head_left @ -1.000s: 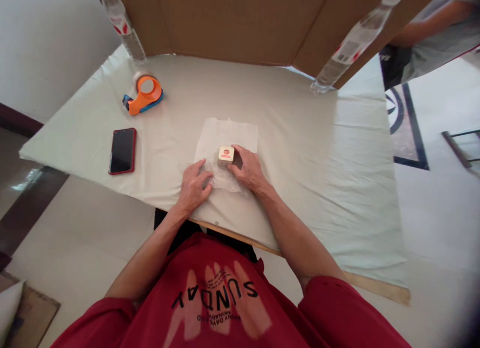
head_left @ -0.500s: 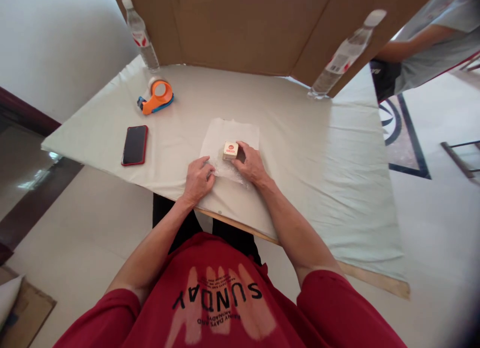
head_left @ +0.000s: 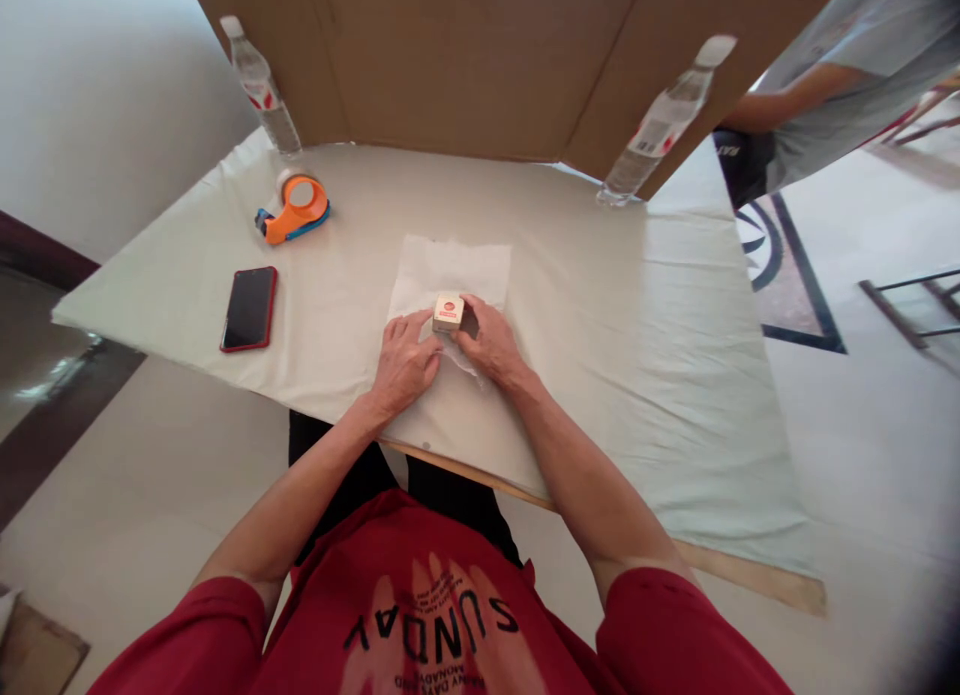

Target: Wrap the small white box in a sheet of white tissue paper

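A small cream box [head_left: 448, 313] with a red print on top sits on a whitish, partly see-through wrapping sheet [head_left: 457, 260], which looks like bubble wrap. My right hand [head_left: 487, 343] grips the box from its right side, thumb at the near corner and fingers behind. At the box's left, my left hand [head_left: 405, 363] has its fingertips on the sheet and its thumb by the raised near edge. It seems to pinch the wrap there, though the fingers partly hide the contact.
An orange tape dispenser [head_left: 296, 210] and a red-edged phone [head_left: 249, 309] lie to the left on the cloth-covered table [head_left: 600, 375]. Two water bottles [head_left: 262, 90] stand against a tall cardboard panel [head_left: 465, 65]. Beyond it at the right is another person [head_left: 817, 95].
My left hand has moved forward and right, up beside the box. The sheet's near edge now looks lifted and folded. My right hand stays on the box; the whole view has shifted slightly.
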`<state>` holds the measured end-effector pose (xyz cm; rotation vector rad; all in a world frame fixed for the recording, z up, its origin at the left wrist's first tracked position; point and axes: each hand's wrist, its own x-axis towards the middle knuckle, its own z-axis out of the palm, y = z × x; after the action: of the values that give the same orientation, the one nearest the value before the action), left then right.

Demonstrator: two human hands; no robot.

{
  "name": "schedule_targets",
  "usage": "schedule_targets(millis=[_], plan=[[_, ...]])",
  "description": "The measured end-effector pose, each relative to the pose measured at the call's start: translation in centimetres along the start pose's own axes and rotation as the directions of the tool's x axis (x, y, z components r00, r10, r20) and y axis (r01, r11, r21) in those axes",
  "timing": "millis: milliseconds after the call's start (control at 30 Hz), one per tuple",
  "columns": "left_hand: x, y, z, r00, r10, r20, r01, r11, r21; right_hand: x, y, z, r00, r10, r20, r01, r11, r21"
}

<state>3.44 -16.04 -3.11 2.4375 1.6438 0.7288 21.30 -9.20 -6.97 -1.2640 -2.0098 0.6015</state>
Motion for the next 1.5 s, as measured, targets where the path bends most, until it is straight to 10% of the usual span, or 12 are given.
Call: schedule_targets(millis=[267,567,700,1167,1367,1500], plan=[[1.6,-1.6,-1.2,0.999,0.037,0.014,-0.034,0.986,-0.163,0.2,0.7,-0.9,0.999,0.018,0.045,-0.021,0.997,0.074],[6.4,-2.6,-1.6,0.984,-0.030,0.176,0.093,0.928,-0.361,-0.2,-2.1,-7.3,0.964,0.047,0.262,-0.118,0.958,0.262],[7.9,-2.9,-1.2,0.974,-0.077,0.215,0.168,0.880,-0.445,1.0,-2.3,-6.6,0.983,0.069,0.167,-0.081,0.995,0.062],[5.2,-2.2,-2.2,0.927,-0.122,0.354,0.316,0.760,-0.567,-0.6,-2.7,-4.7,0.955,0.171,0.243,-0.237,0.931,0.277],[6.1,-2.3,-2.3,0.899,-0.099,0.426,0.342,0.765,-0.545,-1.3,-4.2,-5.2,0.995,-0.033,-0.090,0.021,0.990,-0.138],[6.7,-2.4,-2.6,0.883,-0.089,0.460,0.351,0.776,-0.524,-2.1,-6.0,-5.0,0.966,-0.253,0.057,0.258,0.921,-0.291]])
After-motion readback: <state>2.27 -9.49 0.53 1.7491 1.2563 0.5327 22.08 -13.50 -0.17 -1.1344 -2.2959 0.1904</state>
